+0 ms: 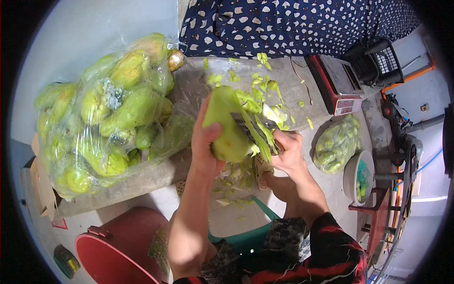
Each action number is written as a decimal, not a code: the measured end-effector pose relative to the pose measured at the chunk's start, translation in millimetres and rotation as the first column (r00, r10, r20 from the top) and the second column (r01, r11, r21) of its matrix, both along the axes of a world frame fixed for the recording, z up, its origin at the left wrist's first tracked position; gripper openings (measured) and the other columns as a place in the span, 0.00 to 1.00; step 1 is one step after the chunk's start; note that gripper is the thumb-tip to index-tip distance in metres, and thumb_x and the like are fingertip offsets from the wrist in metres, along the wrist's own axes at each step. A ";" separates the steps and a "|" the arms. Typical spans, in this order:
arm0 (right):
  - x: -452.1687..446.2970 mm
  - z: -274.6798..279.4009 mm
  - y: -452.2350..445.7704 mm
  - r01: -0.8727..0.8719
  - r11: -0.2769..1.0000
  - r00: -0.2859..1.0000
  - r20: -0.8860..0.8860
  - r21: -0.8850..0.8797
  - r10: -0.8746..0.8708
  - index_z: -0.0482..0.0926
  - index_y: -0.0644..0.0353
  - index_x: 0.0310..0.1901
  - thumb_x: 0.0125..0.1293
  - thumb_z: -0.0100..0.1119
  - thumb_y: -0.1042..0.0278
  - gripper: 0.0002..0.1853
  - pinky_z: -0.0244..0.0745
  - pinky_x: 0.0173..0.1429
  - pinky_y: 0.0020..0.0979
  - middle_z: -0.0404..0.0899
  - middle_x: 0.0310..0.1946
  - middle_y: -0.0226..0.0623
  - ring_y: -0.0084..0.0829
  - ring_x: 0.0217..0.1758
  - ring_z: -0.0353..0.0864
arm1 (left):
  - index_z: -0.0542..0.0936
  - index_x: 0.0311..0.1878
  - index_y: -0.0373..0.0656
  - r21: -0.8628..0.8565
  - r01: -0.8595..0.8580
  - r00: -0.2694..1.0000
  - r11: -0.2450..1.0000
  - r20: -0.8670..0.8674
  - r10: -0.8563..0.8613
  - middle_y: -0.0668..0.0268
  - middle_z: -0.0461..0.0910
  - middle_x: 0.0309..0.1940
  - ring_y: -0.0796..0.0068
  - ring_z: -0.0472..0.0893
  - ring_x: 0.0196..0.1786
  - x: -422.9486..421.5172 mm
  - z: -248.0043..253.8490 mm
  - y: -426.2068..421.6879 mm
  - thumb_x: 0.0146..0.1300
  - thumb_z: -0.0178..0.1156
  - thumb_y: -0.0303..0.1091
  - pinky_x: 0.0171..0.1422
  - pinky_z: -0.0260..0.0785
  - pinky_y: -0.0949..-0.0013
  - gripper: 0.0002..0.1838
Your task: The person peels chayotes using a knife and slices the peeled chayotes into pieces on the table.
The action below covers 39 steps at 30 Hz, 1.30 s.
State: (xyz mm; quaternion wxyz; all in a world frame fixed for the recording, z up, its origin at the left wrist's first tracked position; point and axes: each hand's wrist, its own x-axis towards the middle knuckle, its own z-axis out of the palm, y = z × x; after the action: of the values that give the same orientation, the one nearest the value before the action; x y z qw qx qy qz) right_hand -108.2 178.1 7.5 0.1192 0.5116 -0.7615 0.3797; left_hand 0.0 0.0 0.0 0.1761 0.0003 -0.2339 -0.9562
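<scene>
Two-handed — grips a green fruit (225,127) in the left hand (205,146), before the concrete slab (318,108), and clamps a dark-bladed tool (240,123) in the right hand (288,150), against one side. Seemingly mid-peel; calls next, probably, for freeing the hanging peel (258,137) — with a steady grip.

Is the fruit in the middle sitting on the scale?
No, the left hand holds the green fruit up in the air, apart from the scale.

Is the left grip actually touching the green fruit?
Touching. The head view shows the left grip against the green fruit, its thumb laid across the surface.
</scene>
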 end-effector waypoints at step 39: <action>-20.8 -26.1 -7.2 0.327 0.919 0.671 0.632 0.219 -0.389 0.73 0.68 0.23 0.60 0.57 0.68 0.13 0.59 0.23 0.32 0.67 0.13 0.29 0.19 0.18 0.64 | 0.65 0.71 0.39 0.110 -0.106 0.989 0.988 0.111 0.094 0.49 0.73 0.63 0.55 0.74 0.64 -5.8 0.1 3.8 0.67 0.49 0.52 0.69 0.67 0.53 0.35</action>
State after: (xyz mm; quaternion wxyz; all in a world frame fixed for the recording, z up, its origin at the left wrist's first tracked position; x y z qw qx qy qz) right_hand -129.0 171.0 -18.6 -0.1096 0.1880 -0.8544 0.4719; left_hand -5.8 3.8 0.1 0.2112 0.0726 -0.1869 -0.9567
